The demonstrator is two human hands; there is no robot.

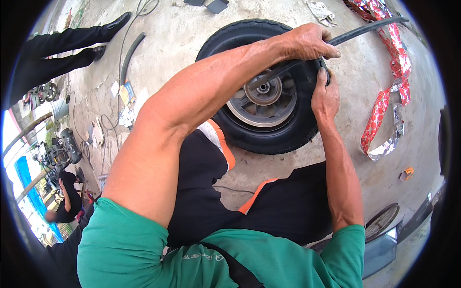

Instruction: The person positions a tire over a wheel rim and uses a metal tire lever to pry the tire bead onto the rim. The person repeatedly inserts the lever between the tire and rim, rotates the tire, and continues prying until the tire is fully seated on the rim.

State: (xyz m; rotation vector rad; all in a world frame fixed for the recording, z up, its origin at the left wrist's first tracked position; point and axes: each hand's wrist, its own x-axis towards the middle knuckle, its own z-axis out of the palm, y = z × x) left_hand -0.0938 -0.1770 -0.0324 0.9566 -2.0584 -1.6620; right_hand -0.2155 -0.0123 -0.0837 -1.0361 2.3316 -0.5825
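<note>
On the concrete floor before me lies a black tyre (269, 144) around a grey spoked wheel (265, 117). My left hand (307, 42) is closed around a long dark pry bar (357, 33). One end of the bar reaches over the wheel near its hub, and the other sticks out past the tyre to the upper right. At the tyre's right edge, my right hand (326, 96) grips the tyre, thumb on top and fingers mostly hidden on the outer side. My left forearm crosses over the tyre and covers part of it.
A crumpled red and silver foil strip (379, 115) lies right of the tyre, near a small orange ring (406, 174). A black hose piece (130, 57) and papers lie left. Someone in black trousers (62, 45) stands upper left; another person (69, 197) is lower left.
</note>
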